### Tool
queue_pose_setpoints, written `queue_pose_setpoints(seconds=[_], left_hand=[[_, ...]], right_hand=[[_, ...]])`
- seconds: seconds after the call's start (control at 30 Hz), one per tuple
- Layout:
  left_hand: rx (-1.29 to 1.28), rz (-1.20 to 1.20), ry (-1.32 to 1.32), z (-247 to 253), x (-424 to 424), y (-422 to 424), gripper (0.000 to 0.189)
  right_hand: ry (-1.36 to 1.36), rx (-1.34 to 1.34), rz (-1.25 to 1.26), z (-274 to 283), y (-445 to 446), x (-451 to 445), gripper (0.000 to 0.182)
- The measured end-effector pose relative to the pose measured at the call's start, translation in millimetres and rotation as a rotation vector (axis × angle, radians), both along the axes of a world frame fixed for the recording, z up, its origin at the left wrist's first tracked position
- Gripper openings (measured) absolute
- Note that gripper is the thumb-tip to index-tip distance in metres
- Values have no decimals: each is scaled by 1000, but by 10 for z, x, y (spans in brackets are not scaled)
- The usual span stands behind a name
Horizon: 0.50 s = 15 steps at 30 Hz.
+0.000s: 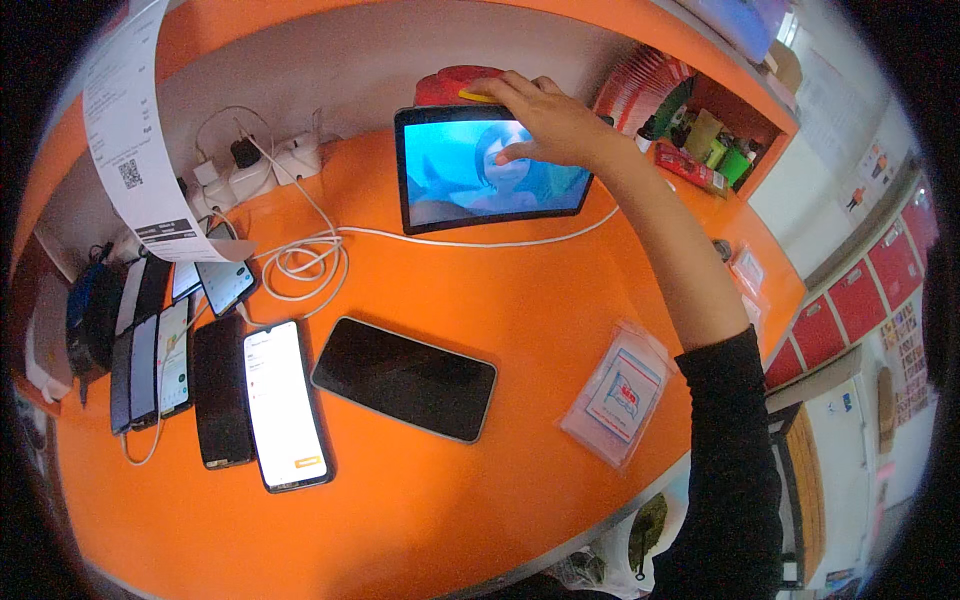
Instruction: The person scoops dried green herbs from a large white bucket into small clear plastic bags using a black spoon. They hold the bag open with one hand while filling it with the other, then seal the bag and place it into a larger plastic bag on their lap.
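My right hand [551,124] reaches over the top edge of a tablet [457,176] that leans upright at the back of the orange counter [420,517]. The thumb lies in front of the lit screen; the other fingers are behind the top edge, by a yellow-edged thing [477,97] and a red object [450,84]. Whether they grip anything is unclear. My left hand is out of view. A dark-screened phone [405,379] lies at the counter's middle, and a phone with a lit white screen [285,405] is left of it.
Several more phones [142,367] and coiled white cable [304,262] are at the left. A long printed paper strip [127,135] hangs above them. Power adapters [255,176] line the back wall. Clear plastic packets [619,394] lie at the right, below a shelf compartment [769,146] holding small goods.
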<state>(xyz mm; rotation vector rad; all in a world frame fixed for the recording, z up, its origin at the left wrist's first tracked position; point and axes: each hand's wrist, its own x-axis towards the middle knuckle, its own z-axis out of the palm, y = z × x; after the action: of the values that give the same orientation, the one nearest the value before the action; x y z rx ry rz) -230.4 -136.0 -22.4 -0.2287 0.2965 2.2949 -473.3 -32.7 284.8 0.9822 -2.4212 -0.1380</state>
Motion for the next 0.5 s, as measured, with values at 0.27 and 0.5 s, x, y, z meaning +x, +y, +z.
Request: queue_pose_setpoints(seconds=[0.27, 0.5], left_hand=[[-19, -5, 2, -7, -17, 10, 30], [-23, -13, 1, -13, -1, 36, 31]], right_hand=[[79, 105, -113, -47, 15, 56, 85], [31, 132, -189, 23, 59, 109, 78]])
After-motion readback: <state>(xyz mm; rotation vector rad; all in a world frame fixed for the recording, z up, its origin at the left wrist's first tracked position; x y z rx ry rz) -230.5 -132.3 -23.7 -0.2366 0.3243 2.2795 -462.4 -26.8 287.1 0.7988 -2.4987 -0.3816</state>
